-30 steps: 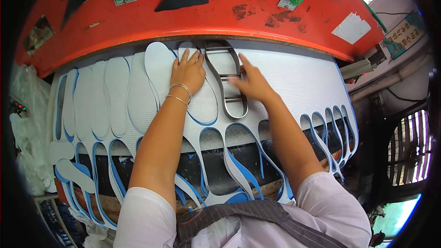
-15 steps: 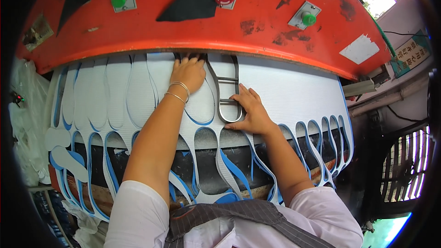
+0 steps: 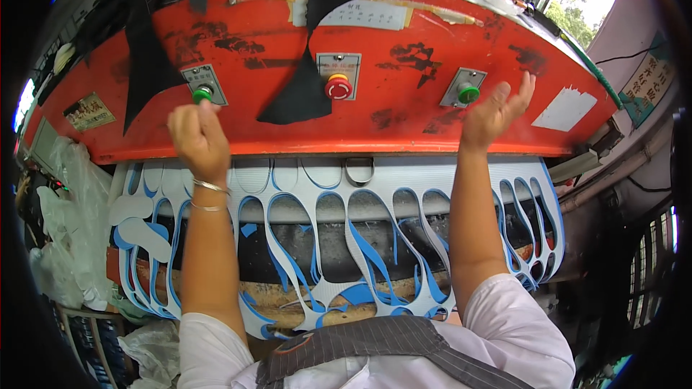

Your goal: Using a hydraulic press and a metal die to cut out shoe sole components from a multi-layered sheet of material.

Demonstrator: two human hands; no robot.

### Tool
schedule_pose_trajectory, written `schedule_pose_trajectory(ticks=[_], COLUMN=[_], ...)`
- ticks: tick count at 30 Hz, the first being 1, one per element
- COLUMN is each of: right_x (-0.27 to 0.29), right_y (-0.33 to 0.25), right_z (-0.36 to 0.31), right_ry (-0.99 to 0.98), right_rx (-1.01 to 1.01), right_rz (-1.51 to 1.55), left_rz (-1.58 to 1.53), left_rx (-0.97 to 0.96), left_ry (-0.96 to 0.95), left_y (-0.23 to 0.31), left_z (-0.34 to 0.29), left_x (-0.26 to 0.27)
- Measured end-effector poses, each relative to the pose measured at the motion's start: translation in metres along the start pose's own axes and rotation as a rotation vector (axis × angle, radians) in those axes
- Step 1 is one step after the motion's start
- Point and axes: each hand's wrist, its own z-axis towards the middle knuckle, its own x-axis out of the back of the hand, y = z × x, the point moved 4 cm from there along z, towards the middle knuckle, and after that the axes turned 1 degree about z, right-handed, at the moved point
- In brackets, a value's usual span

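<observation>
Both my hands are raised in front of the red machine front [image 3: 281, 140]. My left hand [image 3: 198, 140] is curled into a loose fist with nothing in it, just below the left green push button [image 3: 202, 94]; whether it touches the button I cannot tell. My right hand [image 3: 496, 114] is empty, fingers stretched out, just right of the other green push button [image 3: 468, 94]. Below the machine's lower edge, the rounded end of a metal cutting die [image 3: 360, 181] rests on a white ribbed sheet [image 3: 425, 173] with blue showing along its cut edges; the rest of the die is hidden.
A red stop button [image 3: 337, 87] sits between the green ones. Black material [image 3: 299, 94] hangs over the machine front. Cut-out sole-shaped pieces [image 3: 144, 236] lie at the sheet's left, and its near edge is cut into strips. Clear plastic bags [image 3: 79, 223] stand at far left.
Both hands have let go of the sheet and die and risen to the machine front, left hand to the left button, right hand to the right one. The view has tilted up.
</observation>
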Motion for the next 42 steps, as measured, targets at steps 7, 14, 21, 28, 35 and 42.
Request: schedule_pose_trajectory(ticks=[7, 14, 21, 28, 35, 42], right_x=[-0.009, 0.091, 0.144, 0.137, 0.150, 0.055], right_y=[-0.033, -0.162, -0.194, -0.193, -0.184, -0.125], right_z=[-0.001, -0.163, -0.225, -0.219, -0.258, -0.200], right_ry=[-0.130, -1.586, -1.640, -1.608, -2.006, -1.360], right_rx=[0.251, 0.098, 0.142, 0.071, 0.021, 0.064], right_rz=[-0.289, 0.056, -0.354, -0.353, -0.161, -0.220], left_rz=[-0.232, -0.678, -0.289, -0.268, -0.348, -0.605], left_rx=[0.206, 0.166, 0.090, 0.097, 0.128, 0.221], left_ry=[-0.532, -1.262, -1.259, -1.073, -1.704, -0.980], left_y=[-0.005, 0.128, 0.176, 0.176, 0.137, 0.109], left_z=[0.008, -0.137, -0.162, -0.174, -0.181, -0.187], left_x=[-0.005, 0.082, 0.132, 0.124, 0.103, 0.017])
